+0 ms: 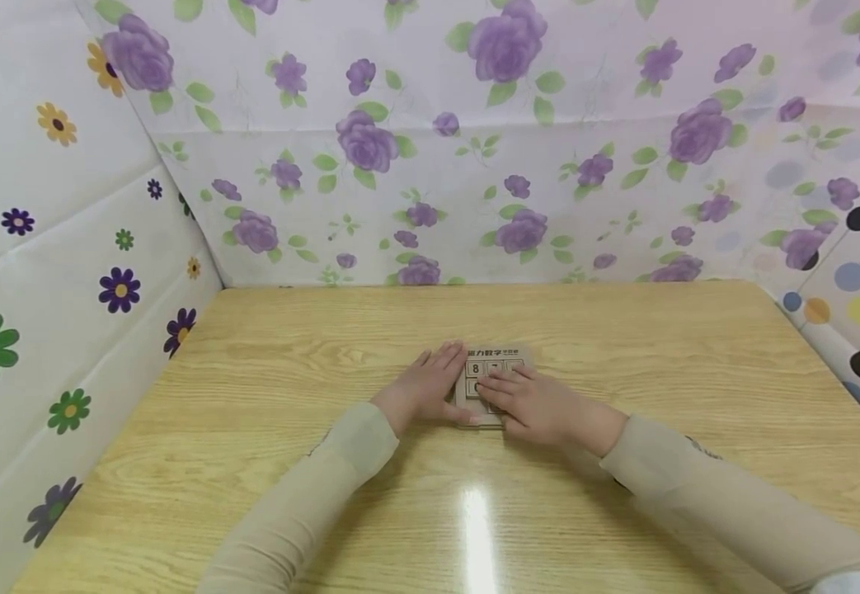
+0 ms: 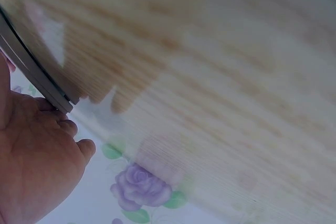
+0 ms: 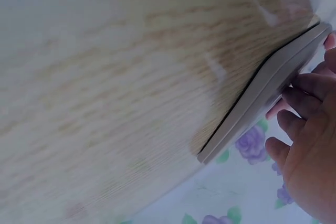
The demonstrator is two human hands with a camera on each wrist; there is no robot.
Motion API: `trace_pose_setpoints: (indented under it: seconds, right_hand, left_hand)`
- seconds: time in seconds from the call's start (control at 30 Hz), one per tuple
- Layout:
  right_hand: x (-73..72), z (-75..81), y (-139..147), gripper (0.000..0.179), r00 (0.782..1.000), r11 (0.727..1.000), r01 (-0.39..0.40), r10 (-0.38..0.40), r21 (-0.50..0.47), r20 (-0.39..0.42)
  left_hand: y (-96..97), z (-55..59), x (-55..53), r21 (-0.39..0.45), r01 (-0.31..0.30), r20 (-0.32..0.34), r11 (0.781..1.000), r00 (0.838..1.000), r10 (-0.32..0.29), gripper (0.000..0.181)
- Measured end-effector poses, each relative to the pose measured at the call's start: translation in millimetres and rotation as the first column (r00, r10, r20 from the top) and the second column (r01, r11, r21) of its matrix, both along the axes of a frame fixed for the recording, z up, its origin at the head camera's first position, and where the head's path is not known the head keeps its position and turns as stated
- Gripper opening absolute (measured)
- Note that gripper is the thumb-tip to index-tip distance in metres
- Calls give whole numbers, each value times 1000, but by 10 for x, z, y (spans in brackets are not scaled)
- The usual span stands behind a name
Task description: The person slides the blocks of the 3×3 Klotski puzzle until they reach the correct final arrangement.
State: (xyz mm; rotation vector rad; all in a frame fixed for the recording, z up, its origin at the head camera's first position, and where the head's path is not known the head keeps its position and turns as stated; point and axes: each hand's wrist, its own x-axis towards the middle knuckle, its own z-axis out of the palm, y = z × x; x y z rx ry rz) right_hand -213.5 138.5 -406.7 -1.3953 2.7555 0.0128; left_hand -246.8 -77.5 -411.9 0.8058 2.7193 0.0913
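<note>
A flat, pale number slide puzzle (image 1: 495,352) lies on the table, with dark printed characters along its far edge. Square number tiles (image 1: 476,369) sit in its frame, an 8 and a 7 readable among them. My left hand (image 1: 430,388) holds the board at its left side, fingers by the far corner and thumb at the near edge. Fingertips of my right hand (image 1: 537,404) rest on the tiles and cover the right and lower part of them. In the right wrist view, the puzzle's side edge (image 3: 262,87) shows beside the slightly bent fingers.
The glossy wood-grain table (image 1: 311,346) reflects a bright light strip near its front. A purple-flowered cloth (image 1: 400,214) hangs behind it. Another flowered sheet (image 1: 66,223) stands at the left, and a dotted one (image 1: 848,309) at the right.
</note>
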Motion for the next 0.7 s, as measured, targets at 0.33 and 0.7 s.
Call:
trace_pose_setpoints:
  seconds: [0.33,0.7]
  right_hand:
    - [-13,11,13,52,999,1000,12,-11,-11,39]
    - [134,-3,227,50,1000,1000,-10,9,-16,-19]
  left_hand:
    - [-1,7,2,8,-9,18,1000,1000,9,113]
    - [-4,19,8,21,-13,15,1000,1000,13,115]
